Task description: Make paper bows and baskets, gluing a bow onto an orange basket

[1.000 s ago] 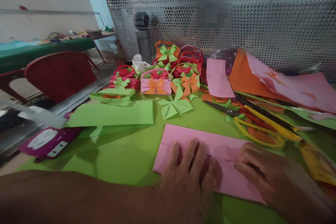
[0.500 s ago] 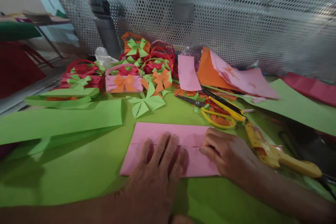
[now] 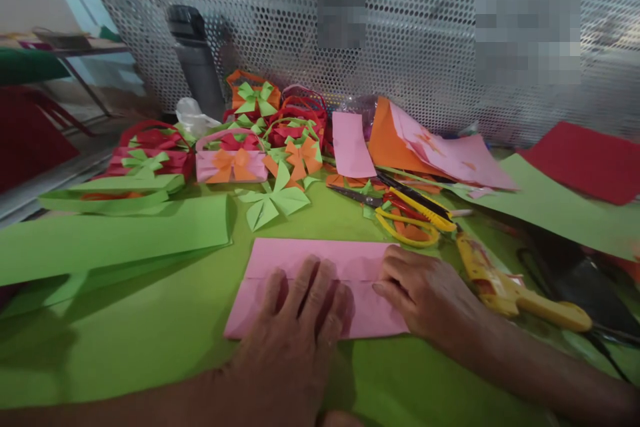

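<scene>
A folded pink paper (image 3: 320, 255) lies flat on the green tabletop (image 3: 150, 320), with a crease or seam running across it. My left hand (image 3: 295, 327) rests on its middle and left part, fingers stretched and apart, palm down. On the right end of the paper, my right hand (image 3: 425, 293) is closed, its fingers curled with the knuckles up and the thumb against the surface near the seam. Whether those curled fingers pinch any paper is hidden.
Behind are small paper bags (image 3: 233, 165) with bows, a dark bottle (image 3: 195, 60) and a pink strip (image 3: 353, 145). Scissors (image 3: 407, 227) and a yellow glue gun (image 3: 500, 287) lie right. Green paper (image 3: 125, 233) lies left; red paper (image 3: 590, 160) is far right.
The view has shifted slightly, moving most things a little left in the picture. The red paper at the far right has risen and shows more of its surface. Both hands keep nearly the same pose.
</scene>
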`<state>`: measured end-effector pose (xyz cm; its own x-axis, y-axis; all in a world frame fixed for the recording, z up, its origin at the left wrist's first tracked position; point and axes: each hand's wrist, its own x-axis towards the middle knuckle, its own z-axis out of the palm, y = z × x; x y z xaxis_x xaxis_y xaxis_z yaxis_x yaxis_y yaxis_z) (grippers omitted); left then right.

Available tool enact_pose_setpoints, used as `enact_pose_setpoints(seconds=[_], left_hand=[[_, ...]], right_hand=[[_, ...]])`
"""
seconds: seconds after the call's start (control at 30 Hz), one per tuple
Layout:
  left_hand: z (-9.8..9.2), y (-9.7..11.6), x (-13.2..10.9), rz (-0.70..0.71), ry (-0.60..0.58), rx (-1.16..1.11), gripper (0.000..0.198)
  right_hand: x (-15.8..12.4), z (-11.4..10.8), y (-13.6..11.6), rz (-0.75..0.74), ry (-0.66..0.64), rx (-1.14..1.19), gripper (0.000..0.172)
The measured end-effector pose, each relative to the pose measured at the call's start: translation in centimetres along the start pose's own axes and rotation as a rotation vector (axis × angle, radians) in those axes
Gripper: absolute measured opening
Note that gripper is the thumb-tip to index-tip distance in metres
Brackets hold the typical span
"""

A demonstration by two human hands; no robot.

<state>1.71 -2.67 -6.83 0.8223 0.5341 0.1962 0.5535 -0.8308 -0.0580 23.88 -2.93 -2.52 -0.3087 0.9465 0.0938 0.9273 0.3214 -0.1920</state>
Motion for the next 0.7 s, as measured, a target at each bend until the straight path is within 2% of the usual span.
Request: enact_pose_setpoints(seconds=[0.17, 0.3, 0.53, 0.7], left_hand=[[-0.6, -0.1, 0.2, -0.003, -0.116, -0.051, 0.068], [-1.0, -0.1, 0.4, -0.008, -0.146, -0.106, 0.062], [-2.9, -0.1, 1.2, -0.028, -0.275, -0.124, 0.048], [-3.0, -0.1, 1.2, -0.023, -0.249, -0.115, 0.049]], right_hand=[[-0.1, 0.1, 0.1, -0.031, 0.011, -0.008, 0.021], [-0.3, 0.5, 0.4, -0.062, 0.03, 0.002, 0.025], [-0.6, 1.9, 1.2, -0.072, 0.1, 0.046, 0.027], [-0.8, 2.1, 1.2, -0.067, 0.115, 0.029, 0.029]])
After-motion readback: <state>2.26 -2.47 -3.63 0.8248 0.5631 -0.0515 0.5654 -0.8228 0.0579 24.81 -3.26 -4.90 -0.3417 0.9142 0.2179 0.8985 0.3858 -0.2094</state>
